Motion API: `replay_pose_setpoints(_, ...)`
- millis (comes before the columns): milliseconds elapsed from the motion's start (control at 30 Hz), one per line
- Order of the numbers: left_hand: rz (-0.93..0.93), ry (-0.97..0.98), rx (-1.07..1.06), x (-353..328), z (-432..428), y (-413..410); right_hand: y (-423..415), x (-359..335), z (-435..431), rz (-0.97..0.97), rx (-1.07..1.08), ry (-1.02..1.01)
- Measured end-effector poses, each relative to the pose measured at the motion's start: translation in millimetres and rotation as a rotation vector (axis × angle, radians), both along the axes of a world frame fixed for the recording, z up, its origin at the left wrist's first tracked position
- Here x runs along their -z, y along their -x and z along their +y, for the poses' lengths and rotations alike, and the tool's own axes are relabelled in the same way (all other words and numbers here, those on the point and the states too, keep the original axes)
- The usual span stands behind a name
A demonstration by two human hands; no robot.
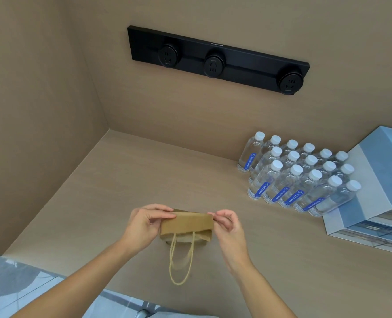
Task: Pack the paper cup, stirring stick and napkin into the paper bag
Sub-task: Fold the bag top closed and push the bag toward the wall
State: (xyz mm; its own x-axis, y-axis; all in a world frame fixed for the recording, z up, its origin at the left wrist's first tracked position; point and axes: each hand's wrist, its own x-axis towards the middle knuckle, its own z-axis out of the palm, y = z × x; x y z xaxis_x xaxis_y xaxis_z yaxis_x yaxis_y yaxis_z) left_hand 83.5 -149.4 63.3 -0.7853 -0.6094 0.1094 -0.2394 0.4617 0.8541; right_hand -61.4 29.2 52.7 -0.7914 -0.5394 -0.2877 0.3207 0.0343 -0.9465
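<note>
Pinching the folded-over top of a small brown paper bag, both hands work at the middle of the view, above the tabletop. The left hand grips the bag's left end, thumb on the near face and fingers curled over the far edge. The right hand nips the right end between thumb and fingertips, the other fingers bent loosely. Between them the bag's top flap lies folded down toward the person, and under its lower edge something pale shows, too hidden to name. The cup, stick and napkin cannot be made out anywhere outside the bag. Two twine handles hang from the bag, looping down toward the person, with their shadow on the wood below.

Both forearms come in from the bottom edge, bare. Beyond the left forearm, at the lower left, a pale blue-grey patterned floor shows past the tabletop's edge.

Well off to the right of the right hand and farther back stands a block of clear water bottles with white caps and blue labels, packed in rows. Just beside them, further right, sits a light blue drawer unit. Straight ahead of the hands, high on the back wall, a black power strip carries three round sockets.
</note>
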Motion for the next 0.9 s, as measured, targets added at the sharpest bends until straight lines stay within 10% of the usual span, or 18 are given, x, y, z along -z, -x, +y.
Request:
replay_pose_setpoints(200, -0.059, -0.044, 0.06, 0, -6, 1, 7, -7, -8, -0.105, -0.091, -0.015)
replay_pose_setpoints(533, -0.277, 0.006, 0.069, 15, -18, 17, 18, 10, -23, 0.493, -0.247, -0.557)
replay_pose_setpoints(900, -0.315, -0.065, 0.049, 11, -34, 31, 33, 21, -23, 0.548, -0.261, -0.576)
